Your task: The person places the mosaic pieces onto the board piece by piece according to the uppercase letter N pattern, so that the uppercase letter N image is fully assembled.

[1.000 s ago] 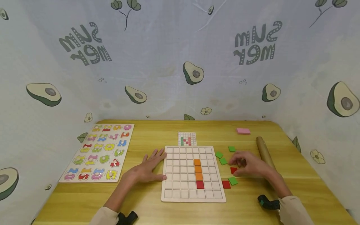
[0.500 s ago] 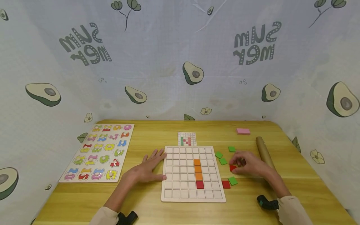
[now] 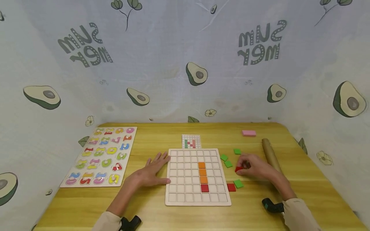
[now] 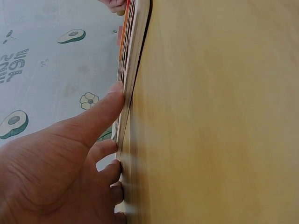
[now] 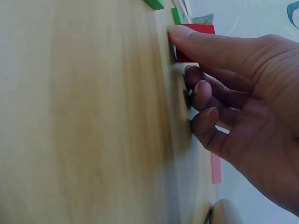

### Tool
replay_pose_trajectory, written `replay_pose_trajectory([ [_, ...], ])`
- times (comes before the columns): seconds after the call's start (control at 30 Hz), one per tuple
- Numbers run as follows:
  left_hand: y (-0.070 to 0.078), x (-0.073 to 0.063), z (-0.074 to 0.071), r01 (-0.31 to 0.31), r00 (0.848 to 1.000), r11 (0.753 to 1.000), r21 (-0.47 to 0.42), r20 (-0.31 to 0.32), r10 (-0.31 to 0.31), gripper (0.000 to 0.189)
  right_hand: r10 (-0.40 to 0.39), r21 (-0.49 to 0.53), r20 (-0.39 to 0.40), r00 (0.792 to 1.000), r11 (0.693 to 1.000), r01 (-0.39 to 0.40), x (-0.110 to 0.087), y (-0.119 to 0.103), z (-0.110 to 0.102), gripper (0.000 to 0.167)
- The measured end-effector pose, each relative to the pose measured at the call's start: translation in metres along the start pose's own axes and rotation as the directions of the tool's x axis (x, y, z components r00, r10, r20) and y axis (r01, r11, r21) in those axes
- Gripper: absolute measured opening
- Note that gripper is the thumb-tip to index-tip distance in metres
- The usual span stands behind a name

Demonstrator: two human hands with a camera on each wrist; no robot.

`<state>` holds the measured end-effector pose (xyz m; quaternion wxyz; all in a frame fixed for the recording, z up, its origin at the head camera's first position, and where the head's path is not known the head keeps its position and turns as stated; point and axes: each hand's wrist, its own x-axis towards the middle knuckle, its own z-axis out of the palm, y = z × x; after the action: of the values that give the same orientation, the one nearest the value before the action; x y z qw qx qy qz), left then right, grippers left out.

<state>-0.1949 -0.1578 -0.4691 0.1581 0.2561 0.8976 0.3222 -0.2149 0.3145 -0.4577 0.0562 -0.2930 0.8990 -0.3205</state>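
A wooden grid board (image 3: 185, 197) lies flat, with a column of three orange tiles (image 3: 203, 172) and one red tile (image 3: 204, 188) set in its squares. My left hand (image 3: 150, 174) rests at the board's left edge, fingers spread; in the left wrist view the thumb (image 4: 100, 112) touches the board's side. Right of the board, my right hand (image 3: 254, 166) pinches a red square tile (image 5: 196, 29) between thumb and fingers, the tile tipped up on edge. Several green tiles (image 3: 228, 164) and another red tile (image 3: 231, 187) lie between board and right hand.
Behind the board lies a small pattern card (image 3: 191, 141). A number puzzle board (image 3: 99, 157) covers the left side. At the right are a pink block (image 3: 249, 133) and a brown tube (image 3: 270, 155), which passes behind the right wrist. A patterned cloth (image 3: 162, 64) hangs behind the table.
My right hand has drawn the loose red tile slightly left and away, and now pinches it tilted up. The left hand has stayed at the board's edge.
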Motion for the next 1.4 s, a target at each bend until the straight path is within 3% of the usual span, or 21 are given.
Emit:
replay_pose_trajectory([
  [0.17,-0.005,0.001,0.001,0.007,1.000,1.000,0.015,-0.003,-0.007,0.098,-0.018,0.005,-0.008,1.000,1.000,0.018,0.003,-0.001,0.000,0.017],
  [0.53,-0.015,0.008,0.007,0.021,1.000,0.999,0.042,-0.003,-0.021,0.101,-0.154,0.038,-0.057,0.986,0.987,0.156,0.000,0.005,-0.001,0.010],
  [0.77,-0.014,0.005,0.005,0.012,1.000,0.999,0.043,-0.012,-0.011,0.102,-0.060,0.065,-0.056,0.997,0.996,0.064,0.005,0.001,-0.001,0.007],
  [0.9,-0.008,0.002,0.002,-0.019,1.000,1.000,-0.012,-0.008,0.019,0.100,0.004,0.063,-0.086,0.996,0.998,0.002,0.006,-0.003,0.004,0.009],
  [1.13,-0.002,0.001,0.000,0.032,0.999,0.999,0.021,0.009,-0.032,0.098,0.000,0.101,-0.137,0.991,0.995,0.014,0.014,-0.017,0.014,0.005],
  [1.4,0.007,0.000,-0.003,0.026,0.999,0.999,0.024,0.022,-0.026,0.095,0.051,0.160,-0.127,0.991,0.987,-0.030,0.023,-0.033,0.025,0.008],
])
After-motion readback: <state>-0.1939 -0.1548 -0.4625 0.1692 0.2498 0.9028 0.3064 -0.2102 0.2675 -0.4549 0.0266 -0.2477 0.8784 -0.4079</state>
